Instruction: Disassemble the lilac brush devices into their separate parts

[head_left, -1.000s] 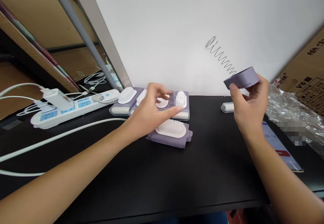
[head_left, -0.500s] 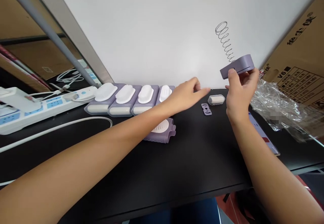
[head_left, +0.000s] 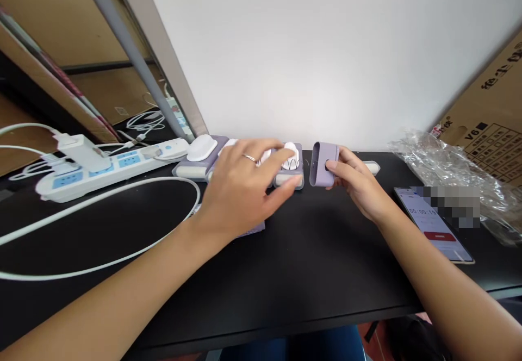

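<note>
The case is gripped over the worktop by the right hand, while the left hand is held with fingers and thumb apart before the brushes, contact with the spring being left unclear.

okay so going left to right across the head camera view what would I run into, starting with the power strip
White power strip, left hand, purple housing, right hand, smartphone, cardboard box marked V6.
</note>
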Available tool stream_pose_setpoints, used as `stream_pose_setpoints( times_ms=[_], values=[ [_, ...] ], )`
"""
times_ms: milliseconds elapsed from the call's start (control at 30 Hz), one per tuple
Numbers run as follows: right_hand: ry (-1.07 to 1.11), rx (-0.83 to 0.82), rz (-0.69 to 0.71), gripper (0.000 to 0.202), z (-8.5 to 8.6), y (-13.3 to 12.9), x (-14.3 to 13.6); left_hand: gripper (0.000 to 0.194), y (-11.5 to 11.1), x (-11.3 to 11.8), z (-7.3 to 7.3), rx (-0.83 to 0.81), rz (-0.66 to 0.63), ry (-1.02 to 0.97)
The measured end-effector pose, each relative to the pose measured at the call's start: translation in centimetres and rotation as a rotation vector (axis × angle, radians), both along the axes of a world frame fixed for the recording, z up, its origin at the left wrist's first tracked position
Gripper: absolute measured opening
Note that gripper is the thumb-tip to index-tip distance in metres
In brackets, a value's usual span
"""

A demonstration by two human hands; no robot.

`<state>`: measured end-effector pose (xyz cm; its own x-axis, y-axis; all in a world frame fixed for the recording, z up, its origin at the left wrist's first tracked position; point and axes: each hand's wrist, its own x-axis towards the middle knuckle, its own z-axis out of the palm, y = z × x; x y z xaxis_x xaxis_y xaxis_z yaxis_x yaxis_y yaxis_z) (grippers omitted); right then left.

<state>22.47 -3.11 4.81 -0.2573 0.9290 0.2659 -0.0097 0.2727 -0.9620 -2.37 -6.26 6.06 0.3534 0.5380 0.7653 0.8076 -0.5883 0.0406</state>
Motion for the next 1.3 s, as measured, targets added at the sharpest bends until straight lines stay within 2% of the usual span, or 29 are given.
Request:
stream_pose_setpoints(
  times_ms=[133, 300, 367, 433, 500, 567, 633, 700, 733, 867, 1100, 1200, 1300],
  values=[
    [-0.040, -0.020, 0.143, 0.040, 0.2, -1.2, -0.8, 0.031, -0.8, 0.6, -0.8, 0.037, -0.006, 0.239],
    [-0.105, -0.027, 0.203, 0.042, 0.4, -1.5, -1.3, 0.036, -1.4, 0.7, -0.7, -0.132, 0.019, 0.323],
    [-0.058, 0.020, 0.104, 0.038, 0.9, -0.6, -0.1, 0.036, -1.2, 0.3, -0.3, -0.150, 0.051, 0.277],
    [0.046, 0.119, -0.138, 0.037, 1.8, 0.8, 2.3, 0.037, -0.8, -0.3, 0.0, -0.113, 0.111, 0.196],
    [0.035, 0.242, -0.435, 0.039, 2.7, 2.2, 5.3, 0.037, -0.4, -0.7, 0.0, -0.026, 0.142, 0.141],
    [-0.008, 0.282, -0.559, 0.040, 3.0, 3.5, 8.2, 0.030, -0.2, -0.8, -0.2, 0.091, 0.115, 0.147],
    [-0.120, 0.324, -0.687, 0.052, 2.7, 4.4, 10.0, 0.020, -0.3, -0.6, -0.6, 0.240, 0.059, 0.186],
    [-0.275, 0.340, -0.733, 0.062, 1.7, 5.0, 10.5, 0.015, -0.6, -0.1, -0.9, 0.374, -0.014, 0.224],
    [-0.426, 0.359, -0.737, 0.062, 1.1, 5.2, 10.4, 0.018, -0.7, 0.2, -1.0, 0.423, -0.053, 0.243],
    [-1.028, 0.444, -0.679, 0.048, -0.7, 6.5, 8.9, 0.022, -1.1, 1.3, -1.3, 0.470, -0.133, 0.305],
    [-1.267, 0.342, -0.625, 0.034, -1.8, 8.8, 7.4, 0.020, -1.8, 1.9, -1.5, 0.444, -0.137, 0.310],
    [-1.298, 0.276, -0.657, 0.028, -1.3, 9.0, 7.2, 0.017, -1.9, 2.1, -1.4, 0.459, -0.149, 0.292],
    [-1.285, 0.245, -0.727, 0.032, -0.4, 9.5, 6.5, 0.016, -1.9, 2.2, -1.4, 0.455, -0.162, 0.282]
  ],
)
